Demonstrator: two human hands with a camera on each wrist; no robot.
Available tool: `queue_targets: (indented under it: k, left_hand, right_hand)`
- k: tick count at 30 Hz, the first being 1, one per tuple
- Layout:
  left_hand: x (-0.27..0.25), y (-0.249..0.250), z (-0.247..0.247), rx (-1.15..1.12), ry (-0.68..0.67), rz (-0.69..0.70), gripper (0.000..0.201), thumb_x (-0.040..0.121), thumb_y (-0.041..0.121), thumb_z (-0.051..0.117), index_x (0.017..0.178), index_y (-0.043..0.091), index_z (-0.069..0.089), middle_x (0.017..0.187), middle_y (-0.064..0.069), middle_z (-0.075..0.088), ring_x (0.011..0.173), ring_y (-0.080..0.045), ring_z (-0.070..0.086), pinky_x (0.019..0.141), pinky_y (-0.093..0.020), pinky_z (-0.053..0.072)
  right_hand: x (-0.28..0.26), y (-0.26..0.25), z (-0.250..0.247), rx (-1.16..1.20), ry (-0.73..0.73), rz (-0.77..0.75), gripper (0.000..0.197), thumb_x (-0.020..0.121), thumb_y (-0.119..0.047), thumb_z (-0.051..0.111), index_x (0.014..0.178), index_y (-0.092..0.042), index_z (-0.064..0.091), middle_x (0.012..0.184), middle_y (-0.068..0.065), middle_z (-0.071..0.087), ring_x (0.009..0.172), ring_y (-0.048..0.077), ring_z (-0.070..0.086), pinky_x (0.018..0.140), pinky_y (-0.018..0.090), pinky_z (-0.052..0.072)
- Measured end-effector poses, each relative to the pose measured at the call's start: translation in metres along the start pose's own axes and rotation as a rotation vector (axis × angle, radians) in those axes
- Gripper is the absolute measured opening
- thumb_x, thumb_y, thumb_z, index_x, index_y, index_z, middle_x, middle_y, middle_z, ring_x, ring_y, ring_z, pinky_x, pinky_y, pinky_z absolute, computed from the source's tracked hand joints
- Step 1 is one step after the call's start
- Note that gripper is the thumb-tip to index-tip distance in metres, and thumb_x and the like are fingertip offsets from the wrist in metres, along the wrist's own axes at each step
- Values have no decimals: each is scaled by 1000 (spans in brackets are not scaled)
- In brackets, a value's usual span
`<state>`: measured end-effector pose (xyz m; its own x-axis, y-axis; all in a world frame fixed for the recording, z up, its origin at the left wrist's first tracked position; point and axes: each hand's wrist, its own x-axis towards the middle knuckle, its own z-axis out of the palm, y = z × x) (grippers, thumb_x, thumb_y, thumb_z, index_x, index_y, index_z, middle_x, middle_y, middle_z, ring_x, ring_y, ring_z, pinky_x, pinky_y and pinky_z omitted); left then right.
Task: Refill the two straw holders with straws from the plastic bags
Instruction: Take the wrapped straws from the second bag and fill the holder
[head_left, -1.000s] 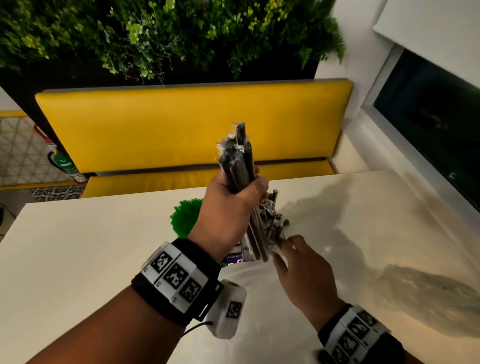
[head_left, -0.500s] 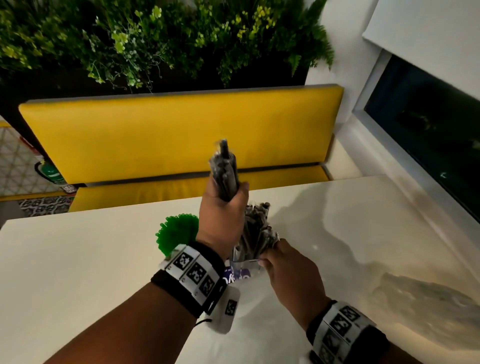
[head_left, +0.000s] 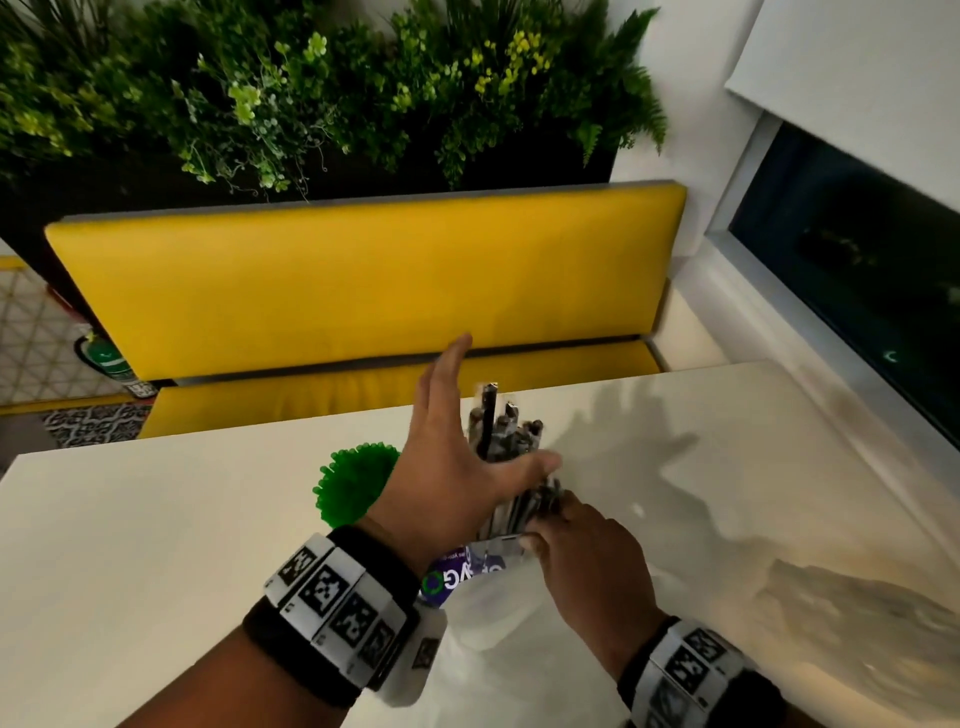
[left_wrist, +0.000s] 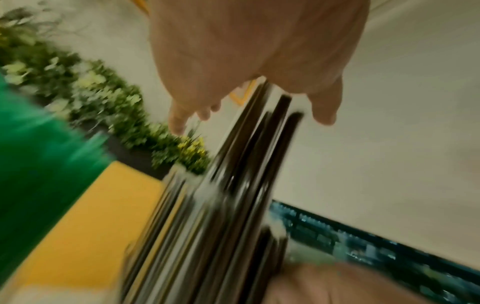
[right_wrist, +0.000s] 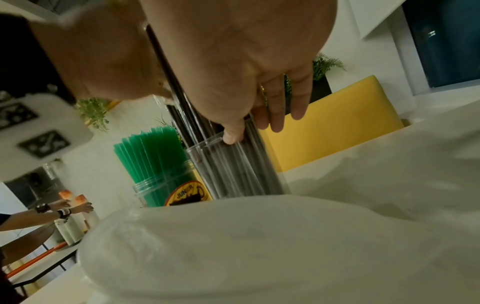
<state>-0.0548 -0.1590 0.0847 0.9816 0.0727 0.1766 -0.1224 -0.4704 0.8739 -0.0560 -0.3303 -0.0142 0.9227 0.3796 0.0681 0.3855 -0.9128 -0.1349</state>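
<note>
Wrapped black straws stand bunched in a clear holder on the white table. My left hand is open beside them, fingers straight up and thumb across their front; the left wrist view shows my left hand spread over the straw tops. My right hand grips the black straws just above the holder's rim, and the right wrist view shows my right hand wrapped round them. Green straws fill a second, labelled jar to the left.
A crumpled clear plastic bag lies on the table at the right. Another pale bag lies just in front of the holders. A yellow bench and plants stand beyond the table's far edge.
The bundle my left hand held up has gone down into the holder. My left hand has let go and spread open. My right hand stayed at the holder's rim.
</note>
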Motion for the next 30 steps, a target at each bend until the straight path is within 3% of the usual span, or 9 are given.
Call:
queue_targets:
  k: [2, 5, 7, 9, 12, 17, 23, 27, 30]
  left_hand:
    - [5, 22, -2, 134, 52, 197, 89, 79, 61, 68, 150, 41, 19, 157, 17, 18, 144, 5, 15, 109, -5, 17]
    - [14, 14, 15, 560, -60, 355, 60, 95, 56, 43, 145, 23, 45, 160, -5, 29, 150, -25, 23, 119, -45, 26]
    - [13, -8, 29, 714, -206, 286, 57, 99, 49, 30, 143, 19, 49, 159, -8, 33, 147, -30, 28, 115, -54, 30]
    - [9, -26, 36, 752, -264, 258, 55, 101, 44, 29, 147, 18, 43, 160, -7, 31, 147, -30, 28, 116, -52, 30]
    - [6, -28, 32, 836, -355, 244, 62, 101, 52, 35, 155, 23, 26, 165, -3, 18, 153, -27, 10, 124, -48, 14]
    - [25, -2, 25, 880, -382, 235, 75, 96, 67, 32, 155, 22, 24, 166, -2, 13, 154, -24, 1, 124, -48, 5]
    - [10, -37, 51, 1032, -531, 154, 75, 98, 66, 19, 158, 22, 9, 167, -5, -7, 153, -25, -11, 124, -48, -3]
    - [20, -19, 46, 926, -431, 195, 75, 97, 67, 23, 157, 25, 13, 167, -4, -5, 154, -24, -6, 124, -50, 2]
    - [20, -23, 51, 930, -405, 136, 70, 100, 62, 17, 158, 24, 7, 167, 0, -4, 154, -21, -8, 124, -48, 0]
  right_hand:
    - [1, 1, 1, -19, 4, -14, 14, 75, -35, 76, 82, -32, 65, 80, -6, 61, 60, 17, 58, 47, 30, 42]
    - [0, 1, 3, -61, 12, -36, 14, 77, -36, 74, 89, -32, 66, 82, -5, 63, 60, 18, 58, 47, 29, 39]
    - [0, 1, 4, -73, 12, -27, 14, 79, -37, 72, 92, -34, 67, 83, -7, 63, 62, 17, 58, 49, 30, 41]
    - [0, 0, 4, -69, 12, -15, 14, 77, -35, 74, 90, -34, 68, 82, -8, 63, 61, 16, 58, 49, 30, 42]
    - [0, -1, 2, -56, 25, -20, 16, 75, -33, 77, 88, -30, 68, 81, -5, 64, 60, 18, 58, 48, 31, 44]
    - [0, 0, 3, -82, 33, -67, 22, 78, -32, 74, 97, -26, 66, 84, -3, 63, 58, 19, 57, 45, 29, 33]
    - [-2, -2, 2, -15, 128, -30, 27, 69, -25, 83, 90, -20, 67, 72, -3, 62, 54, 19, 59, 44, 32, 46]
    - [-3, 1, 4, -37, 108, -69, 26, 68, -25, 84, 87, -21, 68, 75, 0, 64, 52, 20, 57, 42, 29, 41]
    - [-2, 1, 4, -16, 70, -45, 21, 76, -29, 78, 93, -24, 66, 82, -1, 63, 57, 19, 57, 45, 31, 42]
